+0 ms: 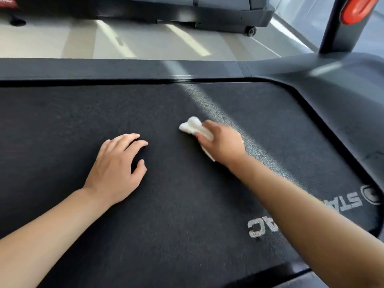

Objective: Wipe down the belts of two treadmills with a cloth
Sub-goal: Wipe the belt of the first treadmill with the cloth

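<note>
Gym floor: treadmill belt (145, 204), second treadmill (207, 11) beyond, pale floor (62, 42).

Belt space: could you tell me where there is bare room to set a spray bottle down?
The belt is bare to the left of the left hand, out to the far side rail. A narrower bare patch lies between the left hand and the right hand. It is crowded around the cloth and near the logo.
</note>
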A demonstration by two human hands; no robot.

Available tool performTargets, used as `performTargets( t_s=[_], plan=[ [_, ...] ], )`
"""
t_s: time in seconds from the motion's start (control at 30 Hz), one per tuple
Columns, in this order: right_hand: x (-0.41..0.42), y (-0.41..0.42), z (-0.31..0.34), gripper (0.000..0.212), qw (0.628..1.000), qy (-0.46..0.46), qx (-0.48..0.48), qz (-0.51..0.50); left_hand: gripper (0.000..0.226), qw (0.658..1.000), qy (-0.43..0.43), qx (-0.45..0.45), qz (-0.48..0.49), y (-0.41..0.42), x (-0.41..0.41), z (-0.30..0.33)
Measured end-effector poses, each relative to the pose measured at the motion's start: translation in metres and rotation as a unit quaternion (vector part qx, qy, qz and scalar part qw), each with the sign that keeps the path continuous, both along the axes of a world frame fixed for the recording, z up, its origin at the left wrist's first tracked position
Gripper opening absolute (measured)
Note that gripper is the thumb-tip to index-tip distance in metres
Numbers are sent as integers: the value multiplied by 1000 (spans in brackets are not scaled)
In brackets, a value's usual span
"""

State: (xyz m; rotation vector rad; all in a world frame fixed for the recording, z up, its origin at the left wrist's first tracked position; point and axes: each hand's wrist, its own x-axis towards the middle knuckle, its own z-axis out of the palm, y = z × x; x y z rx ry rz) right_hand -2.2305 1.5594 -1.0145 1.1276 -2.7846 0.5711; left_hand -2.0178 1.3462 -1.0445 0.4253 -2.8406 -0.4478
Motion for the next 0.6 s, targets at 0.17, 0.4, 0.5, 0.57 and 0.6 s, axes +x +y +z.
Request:
performTargets(
  t_s=[0.17, 0.4, 0.5, 0.57, 0.6],
  plan=[
    [-66, -2, 12, 45, 980, -70, 8, -185, 55, 1000, 7, -2, 3, -1, 0, 1],
    [99, 24, 3, 27, 997, -15, -3, 75, 55, 1000, 12, -9, 6, 1, 0, 4],
    [168, 36, -3, 24, 974, -31, 0, 223, 56, 1000, -4, -19, 0, 4, 1, 5],
    [173, 39, -6, 27, 964, -36, 0, 262, 55, 1000, -13, -19, -12, 9, 2, 6],
    [164, 42, -5, 29, 966, -36, 1, 257, 55, 999, -17, -16, -22, 12, 3, 7]
  ],
)
